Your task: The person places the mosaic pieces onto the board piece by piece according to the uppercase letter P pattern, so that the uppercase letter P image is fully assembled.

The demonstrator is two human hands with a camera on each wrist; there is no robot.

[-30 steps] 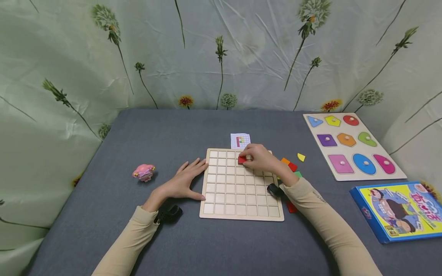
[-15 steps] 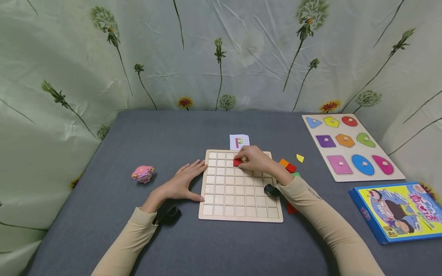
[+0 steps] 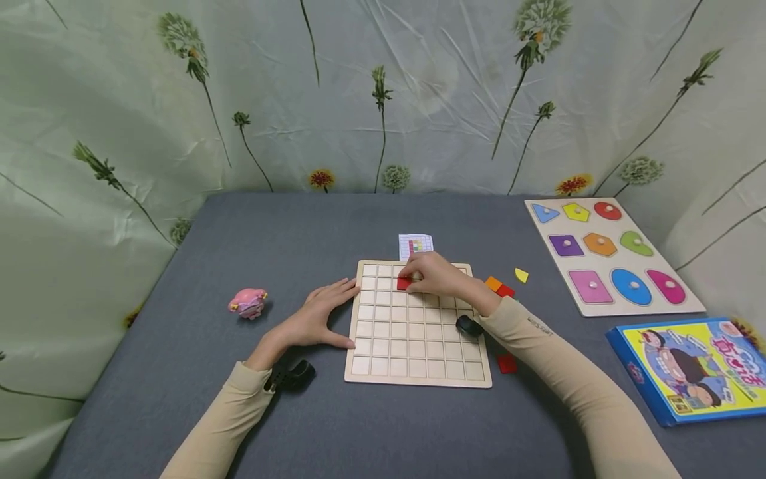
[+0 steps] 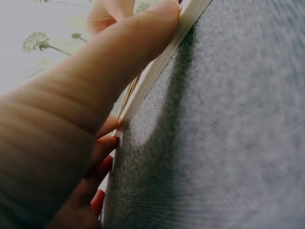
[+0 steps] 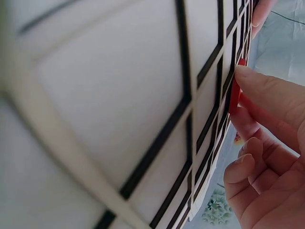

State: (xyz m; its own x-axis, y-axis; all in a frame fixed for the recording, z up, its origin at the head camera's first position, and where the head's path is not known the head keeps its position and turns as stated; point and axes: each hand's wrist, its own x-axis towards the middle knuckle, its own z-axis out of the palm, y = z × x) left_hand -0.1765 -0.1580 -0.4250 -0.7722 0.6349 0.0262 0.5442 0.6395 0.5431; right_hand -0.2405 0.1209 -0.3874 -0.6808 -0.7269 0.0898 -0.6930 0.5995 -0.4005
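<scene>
A wooden grid board (image 3: pixel 415 384) lies on the grey cloth in front of the person. With thumb and fingertips the right hand (image 3: pixel 439 274) pinches a small red square tile (image 3: pixel 403 284) at the board's second row from the far edge. Seen from the right wrist, the red tile (image 5: pixel 235 95) is close against the grid, the thumb on one side. Along the board's left edge rests the left hand (image 3: pixel 317 318), fingers spread and straight, its thumb (image 4: pixel 162 16) lower down on the rim. Part of the board's far right is hidden under the right hand and forearm.
Behind the board lies a small pattern card (image 3: pixel 413 246). Orange (image 3: pixel 493 283) and red (image 3: pixel 507 363) tiles and a yellow piece (image 3: pixel 522 275) lie to its right. Farther right are a shape puzzle board (image 3: pixel 565 273) and a blue box (image 3: pixel 688 369). A pink toy (image 3: pixel 248 303) stands left.
The right hand has moved the red tile leftward over the grid by about one column and slightly nearer. The left hand stays at the board's left edge.
</scene>
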